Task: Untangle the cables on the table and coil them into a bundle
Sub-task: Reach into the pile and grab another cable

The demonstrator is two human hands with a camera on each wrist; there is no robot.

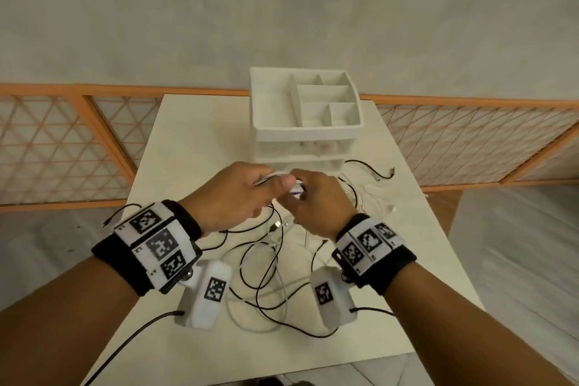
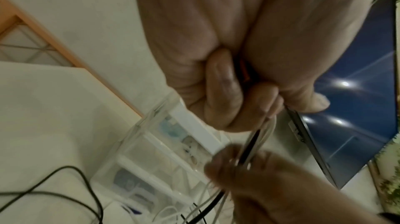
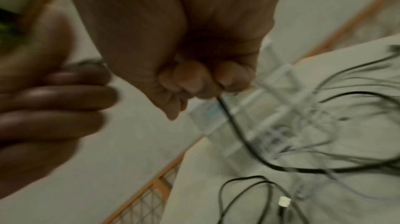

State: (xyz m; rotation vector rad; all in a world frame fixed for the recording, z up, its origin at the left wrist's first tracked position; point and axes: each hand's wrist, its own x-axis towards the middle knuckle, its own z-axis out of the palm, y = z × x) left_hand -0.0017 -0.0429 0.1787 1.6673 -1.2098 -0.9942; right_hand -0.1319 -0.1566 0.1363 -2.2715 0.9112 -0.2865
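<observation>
Head view: two hands grip cables (black, white).

right hand: fisted round black cable | left hand: blurred, fingers curled | table: loose cables

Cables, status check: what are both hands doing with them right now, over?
Left hand and right hand both grip the cables above the table. Most strands still lie tangled there. White organizer stands just behind.

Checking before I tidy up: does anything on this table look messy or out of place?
Yes: black and white cables lie in a loose tangle on the table, one black end trailing off its left edge.
</observation>
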